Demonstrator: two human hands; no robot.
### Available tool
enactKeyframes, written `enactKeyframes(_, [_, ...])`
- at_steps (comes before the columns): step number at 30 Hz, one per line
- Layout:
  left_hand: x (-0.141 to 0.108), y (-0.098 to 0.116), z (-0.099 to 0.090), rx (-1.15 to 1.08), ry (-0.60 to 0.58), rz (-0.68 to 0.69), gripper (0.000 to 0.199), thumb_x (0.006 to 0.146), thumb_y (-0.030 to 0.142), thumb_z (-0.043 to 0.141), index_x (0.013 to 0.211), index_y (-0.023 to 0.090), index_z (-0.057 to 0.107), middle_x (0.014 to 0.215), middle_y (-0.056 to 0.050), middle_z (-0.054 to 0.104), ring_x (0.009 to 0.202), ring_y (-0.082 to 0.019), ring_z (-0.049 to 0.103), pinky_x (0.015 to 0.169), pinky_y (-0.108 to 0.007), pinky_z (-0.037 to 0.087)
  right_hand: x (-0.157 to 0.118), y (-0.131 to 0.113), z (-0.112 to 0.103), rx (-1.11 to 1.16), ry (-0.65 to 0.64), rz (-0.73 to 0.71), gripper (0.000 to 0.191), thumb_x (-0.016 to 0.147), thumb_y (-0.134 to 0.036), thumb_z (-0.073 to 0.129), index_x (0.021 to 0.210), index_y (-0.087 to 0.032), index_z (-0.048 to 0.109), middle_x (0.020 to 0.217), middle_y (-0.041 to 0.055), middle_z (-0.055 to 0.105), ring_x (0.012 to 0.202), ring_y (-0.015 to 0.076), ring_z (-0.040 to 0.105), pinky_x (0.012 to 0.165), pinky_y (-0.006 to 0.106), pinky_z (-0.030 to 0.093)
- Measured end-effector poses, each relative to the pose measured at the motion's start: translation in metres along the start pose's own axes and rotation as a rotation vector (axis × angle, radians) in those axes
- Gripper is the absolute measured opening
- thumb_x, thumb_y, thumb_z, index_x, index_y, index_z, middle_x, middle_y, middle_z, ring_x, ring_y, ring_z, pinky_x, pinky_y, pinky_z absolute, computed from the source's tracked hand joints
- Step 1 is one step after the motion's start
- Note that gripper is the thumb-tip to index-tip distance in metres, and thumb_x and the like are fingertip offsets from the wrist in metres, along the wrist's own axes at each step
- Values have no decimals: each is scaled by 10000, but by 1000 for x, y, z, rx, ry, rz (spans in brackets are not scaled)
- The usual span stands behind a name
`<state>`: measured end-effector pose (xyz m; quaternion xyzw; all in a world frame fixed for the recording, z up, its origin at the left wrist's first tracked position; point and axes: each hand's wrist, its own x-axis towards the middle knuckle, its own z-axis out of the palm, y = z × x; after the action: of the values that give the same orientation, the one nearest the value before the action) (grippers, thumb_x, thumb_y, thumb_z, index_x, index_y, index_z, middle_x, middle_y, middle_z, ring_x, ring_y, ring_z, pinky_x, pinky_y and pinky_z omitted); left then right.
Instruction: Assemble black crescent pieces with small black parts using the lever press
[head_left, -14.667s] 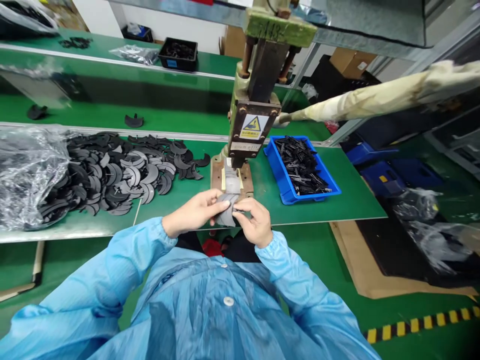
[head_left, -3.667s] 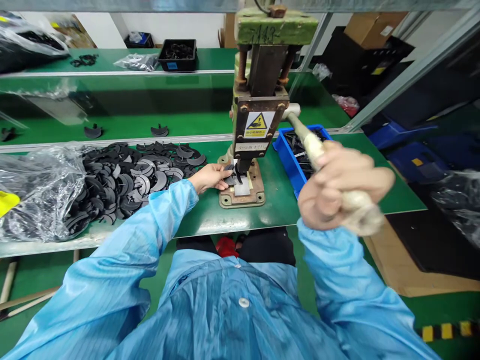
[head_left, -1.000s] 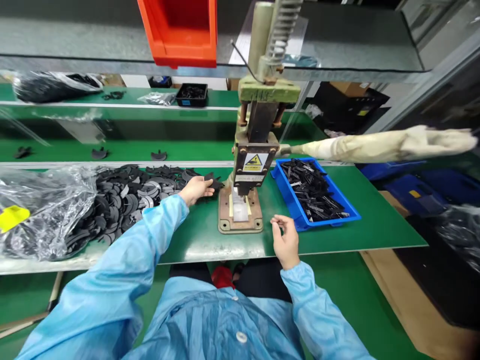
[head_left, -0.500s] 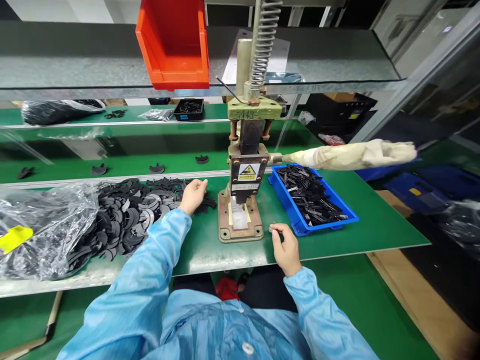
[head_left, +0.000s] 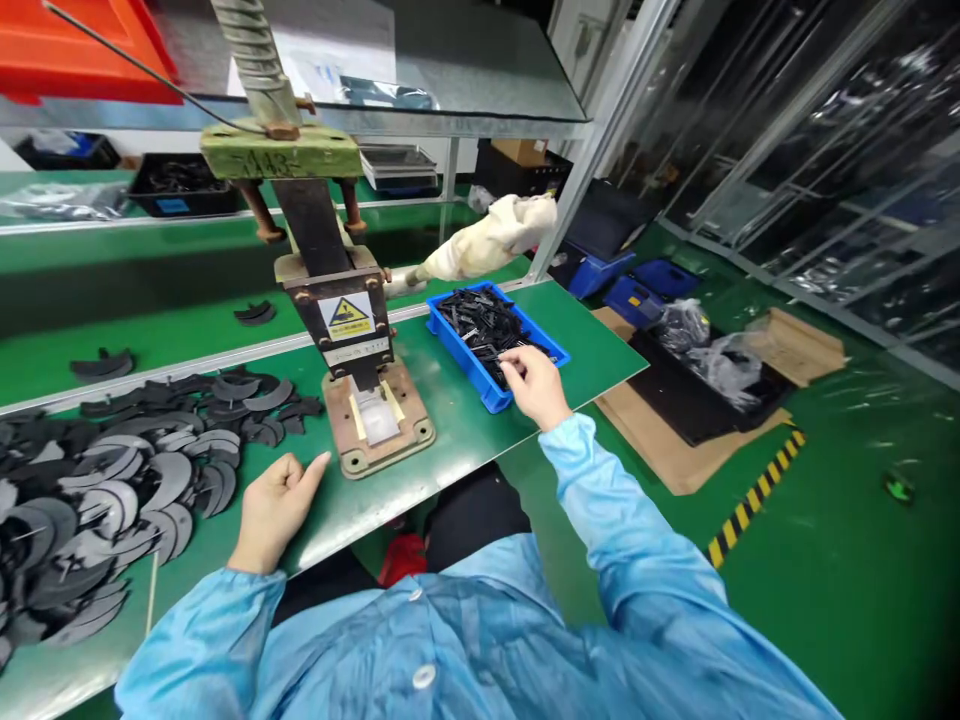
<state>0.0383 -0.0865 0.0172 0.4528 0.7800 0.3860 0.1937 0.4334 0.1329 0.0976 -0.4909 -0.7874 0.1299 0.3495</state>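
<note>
My left hand (head_left: pixel 279 508) is curled into a loose fist at the bench's front edge, thumb pointing towards the press; no part shows in it. Just left of it lies a pile of black curved parts (head_left: pixel 169 480). My right hand (head_left: pixel 537 386) is over the near right side of a blue tray (head_left: pixel 480 385), thumb and forefinger pinched at the black narrow parts (head_left: pixel 480 325) inside. Whatever its fingertips hold is too small to make out. Between my hands stands a hand press (head_left: pixel 352 310), its ram lowered close to a clear block (head_left: pixel 377 420) on the base.
The press's cloth-wrapped lever (head_left: pixel 491 240) reaches right above the tray. Single curved parts (head_left: pixel 103 366) lie behind the pile. An orange bin (head_left: pixel 82 50) sits on the upper shelf, with a black tray (head_left: pixel 180 185) below. Right of the bench, cardboard (head_left: pixel 652 450) lies on the floor.
The view has swung to the right. My right hand has moved from beside the press base to the blue tray. My left hand has come back from the pile towards the front edge.
</note>
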Motion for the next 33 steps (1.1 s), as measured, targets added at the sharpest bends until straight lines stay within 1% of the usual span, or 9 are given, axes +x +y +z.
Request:
enactKeyframes(5, [1,0,1,-20,33,11,571,884,663,711,673,255,372,606,52,382,604,-153,373,606,-294,332,44,46,-17,-241,-150,145,198,954,-302,707,1113,-214,787,1217,127,746,1180,258,672,1172,507,533])
enactKeyframes(10, [-2,3,-3,-65,16,43,593,940,614,666,647,250,302,599,52,302,610,-147,326,609,-294,308,59,51,-11,-335,-288,180,395,1007,-467,694,1297,-199,693,1377,98,705,1256,226,687,1116,491,606])
enactKeyframes(12, [-2,5,-4,-94,34,39,556,950,600,659,650,250,347,605,50,341,613,-149,354,618,-296,327,59,48,-12,-335,-287,193,438,1016,-493,677,1333,-191,668,1392,99,695,1244,221,695,1080,481,627])
enactKeyframes(15, [-2,4,-3,-102,72,8,495,910,605,717,690,251,452,632,47,447,620,-156,419,631,-303,364,56,42,-18,-294,-220,220,295,989,-419,708,1187,-200,714,1238,100,748,1176,231,698,1095,471,590])
enactKeyframes(18, [-2,2,0,-100,87,10,518,884,605,757,688,253,431,635,49,461,611,-153,416,628,-308,366,49,34,-25,-187,-107,236,178,958,-328,692,1099,-221,706,1070,101,763,1059,243,686,1067,458,552])
enactKeyframes(24, [-5,0,-2,-163,64,121,603,986,568,680,665,243,287,616,51,350,606,-135,336,620,-299,328,18,-14,-16,264,-20,174,350,989,-526,621,1108,-203,679,1017,64,753,894,172,672,880,364,596])
enactKeyframes(27, [-13,11,-7,-238,80,167,591,1049,563,612,640,233,342,616,29,411,607,-137,389,619,-301,350,-15,-53,5,536,-120,158,439,982,-611,638,1159,-212,688,899,30,753,822,151,702,804,331,611])
enactKeyframes(30, [-27,34,-9,-322,54,302,502,1126,491,504,705,219,521,701,-9,548,673,-153,518,670,-306,427,-52,-93,33,763,-273,190,448,989,-629,640,1145,-214,706,810,21,764,747,143,722,741,314,619])
enactKeyframes(33, [-42,59,-5,-373,-27,480,229,1076,399,652,935,218,656,857,-26,654,768,-161,615,728,-305,507,-82,-124,58,925,-416,234,483,966,-665,665,1109,-208,725,781,28,779,713,143,724,697,306,620])
